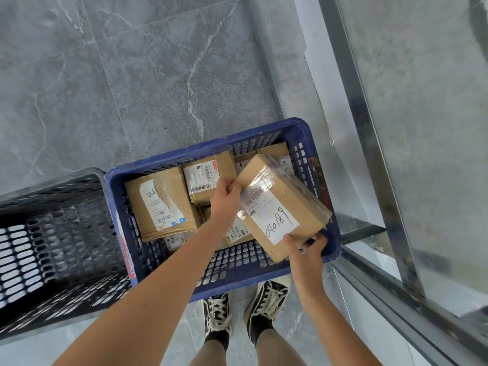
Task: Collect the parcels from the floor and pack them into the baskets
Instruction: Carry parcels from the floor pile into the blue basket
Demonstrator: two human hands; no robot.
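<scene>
A brown cardboard parcel [277,204] with a white label marked by hand and shiny tape hangs tilted over the right half of the blue basket [298,128]. My left hand [227,194] grips its far left corner. My right hand [306,247] grips its near right corner from below. Several more cardboard parcels lie inside the blue basket, among them a large one [161,204] at the left and a smaller one [208,175] in the middle. A black basket [52,186] stands directly left of the blue one, with no parcels visible in it.
Grey marble-pattern floor tiles [132,75] stretch beyond the baskets. A metal-framed glass partition [369,128] runs along the right, close to the blue basket. My two feet in dark sneakers [243,307] stand just behind the blue basket.
</scene>
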